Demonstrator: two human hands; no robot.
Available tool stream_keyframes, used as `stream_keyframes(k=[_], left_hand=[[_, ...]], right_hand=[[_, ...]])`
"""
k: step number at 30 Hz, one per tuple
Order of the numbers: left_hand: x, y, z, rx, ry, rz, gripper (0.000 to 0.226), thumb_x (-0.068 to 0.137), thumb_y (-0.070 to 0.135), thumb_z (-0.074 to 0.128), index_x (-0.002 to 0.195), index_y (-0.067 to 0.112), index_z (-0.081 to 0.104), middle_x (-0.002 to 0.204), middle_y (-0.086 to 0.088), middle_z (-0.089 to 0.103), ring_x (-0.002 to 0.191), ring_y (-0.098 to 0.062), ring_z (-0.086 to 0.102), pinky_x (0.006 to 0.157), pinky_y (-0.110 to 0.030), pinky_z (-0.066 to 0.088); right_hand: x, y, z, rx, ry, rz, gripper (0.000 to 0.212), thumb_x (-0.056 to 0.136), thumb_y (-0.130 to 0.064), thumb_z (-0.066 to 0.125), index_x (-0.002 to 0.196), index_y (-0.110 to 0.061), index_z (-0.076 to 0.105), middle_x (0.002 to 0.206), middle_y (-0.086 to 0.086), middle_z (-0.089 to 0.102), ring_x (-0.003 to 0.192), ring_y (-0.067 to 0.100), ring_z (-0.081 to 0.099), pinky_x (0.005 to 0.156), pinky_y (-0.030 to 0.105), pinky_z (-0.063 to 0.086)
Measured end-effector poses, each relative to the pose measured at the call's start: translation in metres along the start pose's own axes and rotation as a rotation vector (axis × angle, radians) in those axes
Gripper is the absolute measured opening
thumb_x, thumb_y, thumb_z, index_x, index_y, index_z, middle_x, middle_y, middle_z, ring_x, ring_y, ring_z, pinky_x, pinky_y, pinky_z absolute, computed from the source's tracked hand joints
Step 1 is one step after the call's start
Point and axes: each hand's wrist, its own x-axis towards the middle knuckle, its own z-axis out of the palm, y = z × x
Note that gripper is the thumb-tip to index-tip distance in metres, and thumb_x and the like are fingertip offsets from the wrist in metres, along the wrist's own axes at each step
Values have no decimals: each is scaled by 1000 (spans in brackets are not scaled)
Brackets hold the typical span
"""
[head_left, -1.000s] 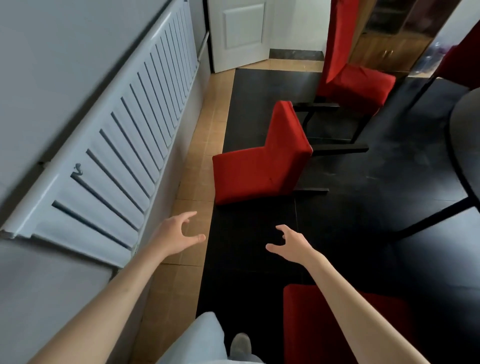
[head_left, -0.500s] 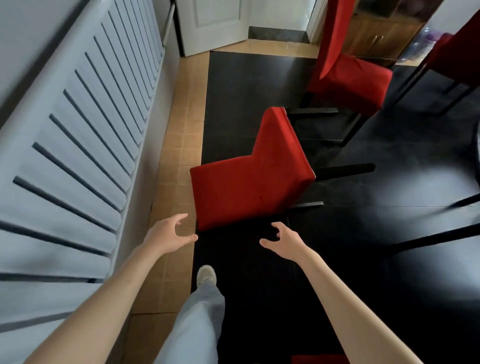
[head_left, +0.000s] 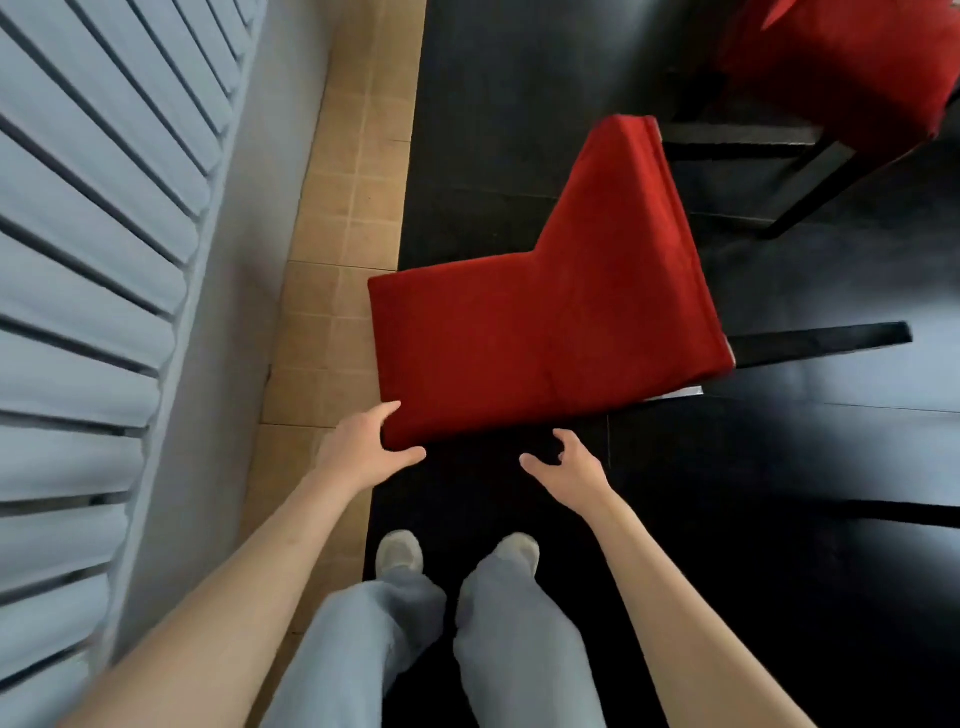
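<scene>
Red-upholstered chair: lying tipped on its side on the black floor, top of the backrest toward the person, two black legs sticking out to the right. Left hand cupping the near left corner of the backrest, fingers curling over the edge, thumb tucking in beneath. Right hand hovering just short of the near edge, fingers spread and half-curled, holding nothing, not touching the fabric.

Risks, as judged: lifting by one corner alone, likely twisting the frame and slipping on the plush cover. Swinging the legs round, possibly catching the second red chair standing near, at upper right. Losing the corner, dropping it toward the shoes planted just below.

Count: red chairs, two (one fallen, one upright). Hands, two. Shoes, two, pale, showing under light jeans. Tan tile strip, one, running along the left of the black floor. Grey louvred panel, one, filling the left side.
</scene>
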Motion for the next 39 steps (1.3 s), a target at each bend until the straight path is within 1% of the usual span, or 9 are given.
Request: stream_keyframes(k=[4, 10, 16, 19, 22, 24, 27, 33, 39], left_hand=[[65, -22, 80, -79, 2, -62, 86, 77, 57, 70, 148, 28, 31, 146, -2, 45, 132, -22, 43, 102, -37, 42], [159, -60, 173, -272, 26, -154, 87, 78, 47, 75, 149, 23, 30, 147, -9, 42, 134, -25, 40, 107, -38, 37], [221, -78, 255, -341, 83, -291, 91, 80, 57, 66, 152, 21, 22, 147, -11, 41, 133, -29, 41, 104, -45, 41], [243, -78, 288, -375, 114, -351, 92, 81, 61, 62, 151, 19, 21, 145, -12, 41, 131, -32, 43, 104, -48, 40], [262, -74, 310, -485, 135, -463, 101, 80, 65, 60, 152, 12, 14, 144, -16, 40, 129, -34, 43, 103, -48, 41], [271, -70, 321, -569, 206, -476, 106, 77, 63, 64, 150, 9, 11, 142, -18, 42, 126, -35, 46, 101, -49, 44], [277, -64, 331, -685, 292, -532, 113, 74, 65, 66, 151, 11, 3, 143, -19, 41, 125, -36, 47, 99, -48, 44], [291, -58, 339, -917, 252, -703, 125, 75, 68, 63, 149, 2, -13, 146, -20, 38, 131, -38, 41, 106, -48, 35], [312, -42, 338, -1110, 300, -799, 134, 73, 67, 66, 145, 6, -28, 140, -21, 44, 123, -39, 49, 101, -44, 41]], right_hand=[[91, 25, 42, 109, 24, 40, 81, 88, -49, 64, 151, -19, 23, 147, 13, 41, 133, 29, 42, 98, 34, 39], [211, 66, 89, 233, 36, 113, 86, 88, -47, 64, 153, -17, 17, 152, 12, 33, 138, 30, 35, 107, 40, 35], [301, 83, 126, 401, 94, 215, 98, 86, -48, 66, 154, -10, 7, 157, 12, 23, 142, 30, 28, 111, 38, 30], [336, 86, 142, 554, 160, 270, 106, 83, -51, 68, 154, -5, 4, 155, 13, 27, 140, 32, 32, 110, 39, 32], [364, 87, 154, 659, 207, 321, 116, 81, -53, 70, 152, -2, -6, 154, 15, 28, 139, 33, 34, 110, 39, 32], [378, 89, 159, 676, 235, 347, 122, 80, -54, 70, 149, 0, -14, 153, 17, 31, 138, 33, 35, 109, 38, 32], [390, 92, 165, 693, 270, 374, 127, 78, -55, 71, 147, 1, -20, 152, 19, 32, 138, 34, 34, 110, 39, 31], [401, 95, 164, 834, 291, 389, 133, 73, -51, 78, 148, -3, -21, 154, 17, 28, 141, 35, 29, 113, 42, 27], [409, 93, 166, 1151, 315, 406, 136, 65, -35, 88, 152, -17, -14, 153, 12, 27, 139, 34, 31, 111, 54, 32]])
